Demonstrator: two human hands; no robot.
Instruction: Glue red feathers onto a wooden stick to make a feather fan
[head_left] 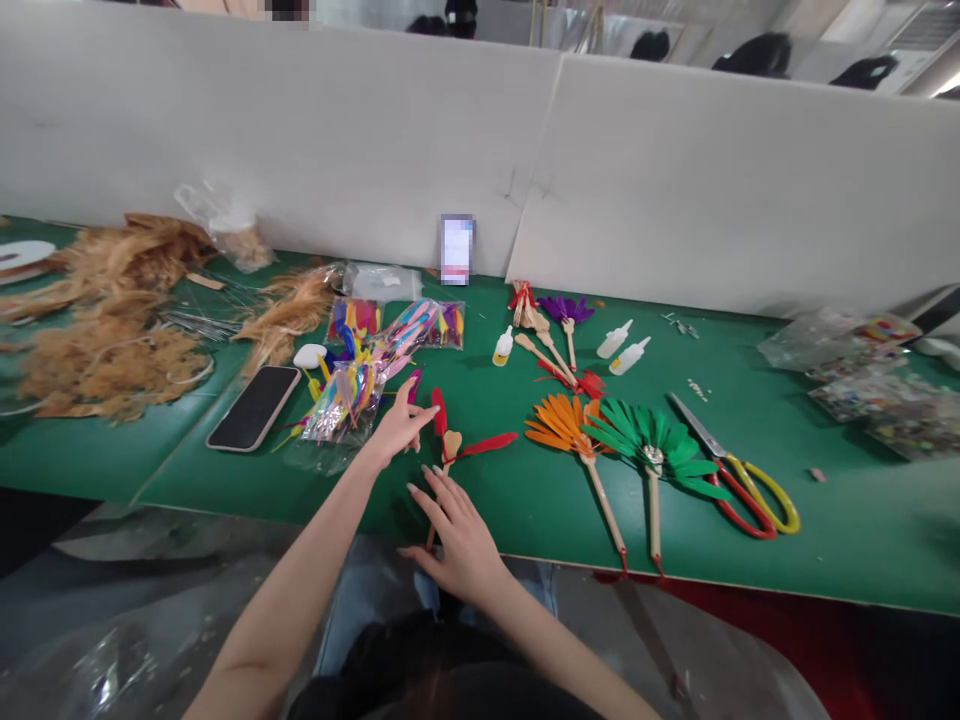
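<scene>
A wooden spoon-like stick point(451, 447) with a rounded head lies at the table's front. One red feather point(439, 412) points up from its head and another red feather point(491, 444) points right. My left hand point(396, 428) has its fingers apart, one fingertip at the upright red feather. Close to that hand is a purple feather point(415, 386). My right hand point(457, 535) spreads its fingers over the stick's handle, part of which it hides. On the right lie an orange feather fan point(562, 428) and a green feather fan point(637, 435) with wooden handles.
Red-and-yellow-handled scissors point(739, 480) lie beside the green fan. Glue bottles point(503, 347) stand or lie farther back, near a purple feather fan point(567, 312). To the left are a dark phone point(255, 408), bagged coloured feathers point(349, 400) and brown fibre point(112, 350). A white partition point(300, 140) rises behind.
</scene>
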